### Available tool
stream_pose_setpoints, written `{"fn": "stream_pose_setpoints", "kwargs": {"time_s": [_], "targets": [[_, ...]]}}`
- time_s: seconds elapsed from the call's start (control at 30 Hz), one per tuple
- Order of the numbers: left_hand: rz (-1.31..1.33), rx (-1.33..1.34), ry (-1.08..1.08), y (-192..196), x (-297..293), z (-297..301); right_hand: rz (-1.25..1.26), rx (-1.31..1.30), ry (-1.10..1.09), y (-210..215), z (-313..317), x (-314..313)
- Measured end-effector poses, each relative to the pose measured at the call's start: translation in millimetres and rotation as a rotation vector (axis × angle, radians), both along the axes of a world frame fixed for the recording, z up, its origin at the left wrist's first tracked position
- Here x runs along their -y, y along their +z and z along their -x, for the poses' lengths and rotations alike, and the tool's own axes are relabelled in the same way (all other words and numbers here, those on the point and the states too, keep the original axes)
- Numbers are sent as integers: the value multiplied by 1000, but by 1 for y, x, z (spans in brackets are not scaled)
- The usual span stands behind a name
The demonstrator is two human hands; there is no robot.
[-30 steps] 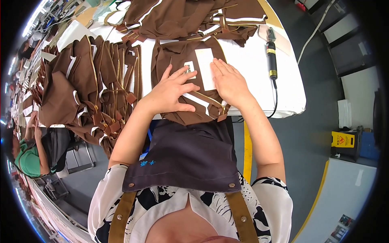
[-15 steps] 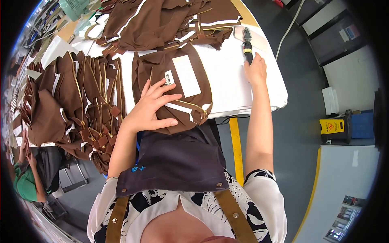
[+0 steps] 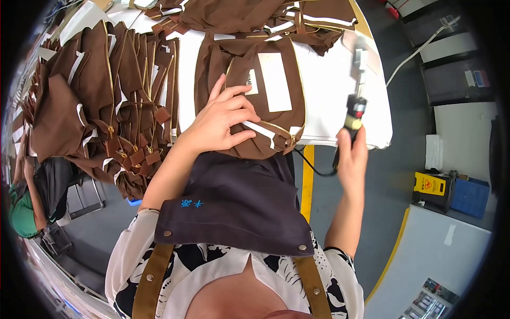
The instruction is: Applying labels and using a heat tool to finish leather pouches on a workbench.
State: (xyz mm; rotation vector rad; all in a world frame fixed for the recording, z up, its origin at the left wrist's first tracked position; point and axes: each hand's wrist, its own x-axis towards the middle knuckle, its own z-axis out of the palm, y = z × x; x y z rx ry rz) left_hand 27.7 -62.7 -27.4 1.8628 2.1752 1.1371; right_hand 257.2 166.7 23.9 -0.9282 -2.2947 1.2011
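Head view: the left hand (image 3: 223, 119) lies open, fingers spread flat, pressing on a brown fabric bag panel (image 3: 255, 101) that sits near the front edge of the white counter (image 3: 340, 85), just above centre. The panel carries a white rectangular label (image 3: 274, 81) and a brass zipper (image 3: 268, 126) running toward 5 o'clock of the palm. At 3 o'clock the right hand (image 3: 351, 159) is closed around the black handle of a corded hand tool (image 3: 353, 114), held upright off the counter's right edge; its cord (image 3: 313, 165) loops down beside the yellow floor line (image 3: 307, 181). The tool's tip is well apart from the panel, so by the look of it this piece is positioned and held down but not yet worked on. At 10 o'clock a large stack of similar brown zippered pieces (image 3: 117, 101) covers the counter, and more lie heaped at 12 o'clock (image 3: 249, 16); which of these are finished cannot be told.
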Motion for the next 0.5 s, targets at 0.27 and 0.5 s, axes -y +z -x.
{"fn": "stream_pose_setpoints", "kwargs": {"time_s": [0.27,0.5], "targets": [[-22,-24,2,-1,0,-2,110,288,249,3,-9,80],[-29,-27,31,-3,0,-5,-143,469,303,-1,-3,99]]}}
